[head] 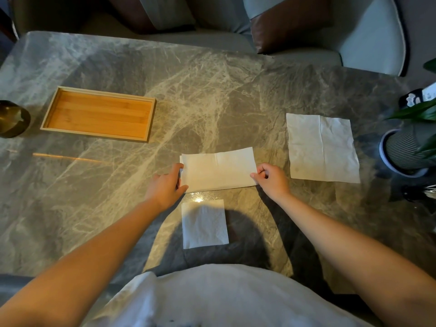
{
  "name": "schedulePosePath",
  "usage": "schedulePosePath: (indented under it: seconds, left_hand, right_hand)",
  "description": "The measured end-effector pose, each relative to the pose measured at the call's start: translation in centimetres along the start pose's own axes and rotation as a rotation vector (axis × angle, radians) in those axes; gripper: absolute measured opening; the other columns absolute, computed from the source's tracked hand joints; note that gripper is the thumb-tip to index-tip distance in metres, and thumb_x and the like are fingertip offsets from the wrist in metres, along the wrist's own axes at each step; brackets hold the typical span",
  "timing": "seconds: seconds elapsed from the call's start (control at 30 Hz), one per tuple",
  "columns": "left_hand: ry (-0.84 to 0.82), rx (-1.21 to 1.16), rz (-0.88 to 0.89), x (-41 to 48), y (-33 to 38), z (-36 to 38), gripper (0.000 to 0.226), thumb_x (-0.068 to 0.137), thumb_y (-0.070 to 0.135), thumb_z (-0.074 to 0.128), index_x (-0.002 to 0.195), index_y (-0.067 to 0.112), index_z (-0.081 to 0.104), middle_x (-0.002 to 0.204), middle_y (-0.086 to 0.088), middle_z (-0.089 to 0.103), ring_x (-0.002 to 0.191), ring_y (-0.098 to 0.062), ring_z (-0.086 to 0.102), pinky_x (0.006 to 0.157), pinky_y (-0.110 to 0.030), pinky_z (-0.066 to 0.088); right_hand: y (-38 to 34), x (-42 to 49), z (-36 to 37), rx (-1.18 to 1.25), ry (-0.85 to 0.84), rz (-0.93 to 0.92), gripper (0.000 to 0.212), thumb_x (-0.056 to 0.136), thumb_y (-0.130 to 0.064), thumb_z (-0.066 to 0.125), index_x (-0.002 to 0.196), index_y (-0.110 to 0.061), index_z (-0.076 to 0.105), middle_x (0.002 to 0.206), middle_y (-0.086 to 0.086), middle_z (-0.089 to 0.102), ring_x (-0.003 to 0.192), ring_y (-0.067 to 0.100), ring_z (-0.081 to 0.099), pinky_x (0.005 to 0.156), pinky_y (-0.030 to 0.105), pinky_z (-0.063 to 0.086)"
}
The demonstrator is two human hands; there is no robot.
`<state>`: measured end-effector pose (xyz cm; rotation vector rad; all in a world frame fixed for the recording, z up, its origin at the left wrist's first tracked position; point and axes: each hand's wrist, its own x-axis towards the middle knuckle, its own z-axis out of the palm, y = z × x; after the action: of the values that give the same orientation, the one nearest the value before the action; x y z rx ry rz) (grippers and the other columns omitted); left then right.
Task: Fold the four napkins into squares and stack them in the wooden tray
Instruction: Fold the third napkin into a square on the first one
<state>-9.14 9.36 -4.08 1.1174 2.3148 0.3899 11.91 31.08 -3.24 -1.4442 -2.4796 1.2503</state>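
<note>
A white napkin folded in half into a long rectangle (218, 169) lies at the table's middle. My left hand (166, 185) pinches its left end between thumb and fingers, and my right hand (271, 179) pinches its right end. A small napkin folded to a square (204, 224) lies just in front of it, near my body. An unfolded napkin (322, 147) lies flat to the right. The wooden tray (50, 109) sits at the far left with nothing in it.
A dark round jar (13, 119) stands left of the tray. A ribbed pot with a green plant (408, 147) stands at the right edge, beside small dark objects. Chairs with cushions (290, 22) line the far side of the marble table (212, 90).
</note>
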Motion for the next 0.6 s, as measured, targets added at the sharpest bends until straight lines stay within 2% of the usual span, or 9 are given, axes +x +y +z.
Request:
schedulePosePath:
  seconds: [0.07, 0.2, 0.27, 0.37, 0.47, 0.6]
  left_hand:
    - [0.015, -0.007, -0.012, -0.4, -0.1, 0.1, 0.052, 0.088, 0.028, 0.060, 0.131, 0.018, 0.032, 0.077, 0.005, 0.061, 0.066, -0.016, 0.056, 0.077, -0.033, 0.040]
    - [0.050, -0.006, -0.045, -0.7, -0.1, 0.3, 0.055, 0.086, 0.029, 0.063, 0.130, 0.018, 0.032, 0.069, 0.010, 0.055, 0.062, -0.012, 0.051, 0.079, -0.031, 0.035]
    - [0.065, 0.003, -0.045, -0.9, -0.1, 0.2, 0.056, 0.085, 0.031, 0.064, 0.130, 0.018, 0.033, 0.072, 0.008, 0.059, 0.065, -0.016, 0.056, 0.083, -0.033, 0.037]
    - [0.179, 0.040, -0.004, -1.2, -0.2, -0.1, 0.051, 0.084, 0.033, 0.065, 0.127, 0.017, 0.042, 0.093, 0.000, 0.064, 0.085, -0.023, 0.062, 0.090, -0.040, 0.040]
    - [0.272, 0.097, 0.100, -1.2, 0.1, -0.3, 0.039, 0.086, 0.033, 0.062, 0.120, 0.019, 0.051, 0.113, -0.002, 0.060, 0.104, -0.024, 0.057, 0.091, -0.040, 0.037]
    - [0.169, 0.182, 0.210, 0.0, 1.7, 0.2, 0.039, 0.089, 0.035, 0.055, 0.126, 0.023, 0.051, 0.125, 0.002, 0.055, 0.118, -0.021, 0.049, 0.098, -0.037, 0.030]
  right_hand:
    - [0.0, -0.1, 0.1, -0.003, 0.004, 0.000, 0.024, 0.087, -0.026, 0.067, 0.072, -0.012, 0.053, 0.064, 0.010, 0.058, 0.059, 0.022, 0.052, 0.059, 0.033, 0.041]
    - [0.1, -0.2, 0.3, -0.025, 0.019, -0.007, 0.021, 0.086, -0.027, 0.068, 0.075, -0.014, 0.055, 0.066, 0.010, 0.060, 0.061, 0.023, 0.054, 0.062, 0.039, 0.048]
    - [0.1, -0.3, 0.3, -0.018, 0.040, -0.006, 0.018, 0.085, -0.026, 0.069, 0.082, -0.015, 0.055, 0.068, 0.005, 0.059, 0.064, 0.022, 0.056, 0.066, 0.040, 0.050]
    - [0.1, -0.7, 0.3, 0.002, 0.129, -0.016, 0.021, 0.084, -0.026, 0.070, 0.089, -0.016, 0.053, 0.070, 0.002, 0.054, 0.066, 0.023, 0.056, 0.065, 0.043, 0.051]
    - [-0.5, -1.1, 0.3, -0.096, 0.207, -0.166, 0.018, 0.083, -0.026, 0.069, 0.089, -0.020, 0.052, 0.074, -0.002, 0.052, 0.068, 0.017, 0.052, 0.061, 0.039, 0.048]
    - [-3.0, -1.1, 1.4, -0.229, 0.019, -0.423, 0.018, 0.085, -0.025, 0.066, 0.099, -0.023, 0.057, 0.094, -0.007, 0.056, 0.088, 0.012, 0.054, 0.071, 0.031, 0.049]
